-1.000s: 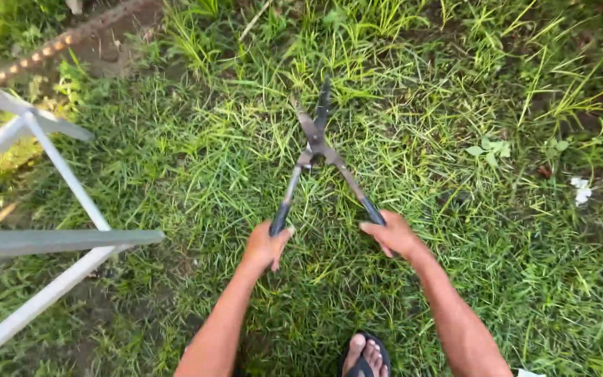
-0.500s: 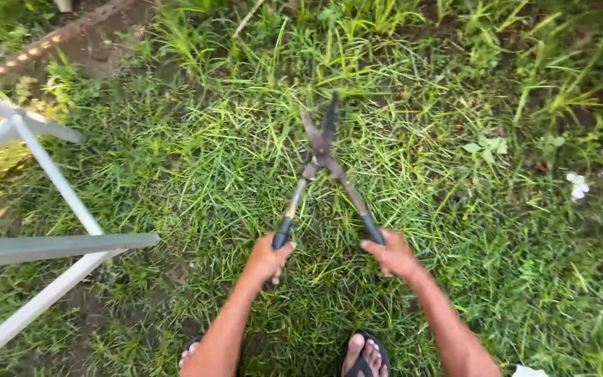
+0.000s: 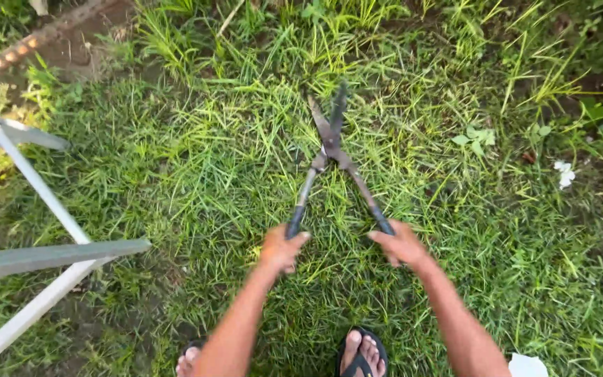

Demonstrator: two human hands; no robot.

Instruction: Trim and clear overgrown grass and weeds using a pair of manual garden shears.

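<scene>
A: What fills most of the view?

B: Grass [image 3: 197, 160], long and uneven, with darker soil showing near the top left. It runs to every edge.

A: And the pale bars on the left?

B: A metal frame [image 3: 43, 258] of whitish bars, with one flat grey bar pointing right over the grass. It stands well apart from the hands.

A: What is the person holding?

B: A pair of garden shears [image 3: 332, 150], lying out over the grass in the middle of the view, blades pointing away from the person. The dark blades cross in a narrow V just above the pivot, and the two handles spread back toward the body.

A: How do the hands sit on it?

B: The left hand [image 3: 280, 250] is clenched around the dark grip of the left handle. The right hand [image 3: 399, 246] grasps the dark grip of the right handle, thumb pointing inward.

A: Anything smaller?

B: A foot in a black sandal [image 3: 361, 355] at the bottom edge between the arms, and a small white scrap [image 3: 563, 174] on the ground at the right.
</scene>
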